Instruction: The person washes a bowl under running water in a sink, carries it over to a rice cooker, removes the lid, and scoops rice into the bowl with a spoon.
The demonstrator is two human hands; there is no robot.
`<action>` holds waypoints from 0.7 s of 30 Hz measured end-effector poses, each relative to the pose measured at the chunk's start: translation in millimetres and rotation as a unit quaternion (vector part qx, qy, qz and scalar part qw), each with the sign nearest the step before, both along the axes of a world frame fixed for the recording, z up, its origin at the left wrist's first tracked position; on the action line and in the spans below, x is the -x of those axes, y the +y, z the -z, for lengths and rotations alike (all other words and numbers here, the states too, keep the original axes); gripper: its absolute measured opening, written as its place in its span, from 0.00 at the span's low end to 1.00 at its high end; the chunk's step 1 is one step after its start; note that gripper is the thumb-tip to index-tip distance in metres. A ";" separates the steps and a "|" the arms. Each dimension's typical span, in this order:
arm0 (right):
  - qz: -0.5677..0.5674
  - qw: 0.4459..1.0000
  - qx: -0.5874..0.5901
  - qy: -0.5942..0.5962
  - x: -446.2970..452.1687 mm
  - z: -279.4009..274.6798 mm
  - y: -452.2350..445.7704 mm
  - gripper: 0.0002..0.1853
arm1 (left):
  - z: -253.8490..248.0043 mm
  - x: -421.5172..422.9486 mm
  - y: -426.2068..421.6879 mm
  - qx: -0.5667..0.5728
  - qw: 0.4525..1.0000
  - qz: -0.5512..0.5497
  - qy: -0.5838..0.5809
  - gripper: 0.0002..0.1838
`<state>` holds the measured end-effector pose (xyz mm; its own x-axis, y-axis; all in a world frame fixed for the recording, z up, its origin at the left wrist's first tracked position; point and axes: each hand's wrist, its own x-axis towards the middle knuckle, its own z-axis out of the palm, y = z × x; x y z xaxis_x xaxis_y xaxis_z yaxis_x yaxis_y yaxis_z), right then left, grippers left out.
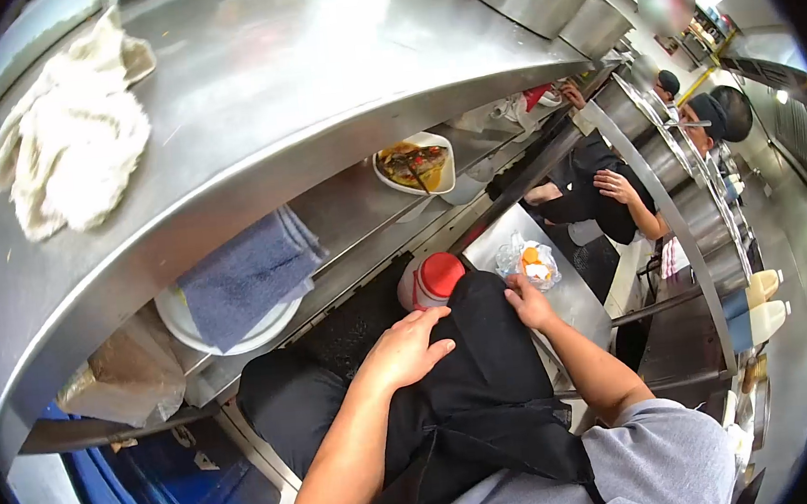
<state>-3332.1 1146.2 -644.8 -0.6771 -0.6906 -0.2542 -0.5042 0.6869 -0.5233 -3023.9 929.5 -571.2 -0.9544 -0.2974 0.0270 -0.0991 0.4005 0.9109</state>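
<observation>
We have a cloth [77,137] on the counter [309,54], a towel [247,270] over a plate [179,321] on the shelf [353,204] below, a bowl [446,173] farther right, a container [435,280] before us.

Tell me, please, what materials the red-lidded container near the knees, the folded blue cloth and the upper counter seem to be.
Container: probably plastic, by its pale, smooth body; its lid also looks like smooth plastic, evenly red.
Blue cloth: woven fabric, likely cotton, matte with soft folds.
Upper counter: apparently stainless steel, grey with blurred bright reflections.
</observation>
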 end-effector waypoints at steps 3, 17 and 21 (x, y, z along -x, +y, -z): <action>-0.063 0.974 -0.092 0.199 -40.8 -15.3 -21.4 0.34 | 6.0 22.6 7.6 -0.019 0.999 0.048 -0.001 0.27; -0.243 0.925 -0.271 -0.109 105.5 47.5 -64.2 0.34 | 24.7 59.1 22.5 0.009 0.987 0.066 -0.148 0.24; -0.024 0.937 -0.161 -0.308 107.8 32.7 -38.5 0.34 | 3.0 19.7 9.5 -0.033 0.990 -0.049 -0.124 0.22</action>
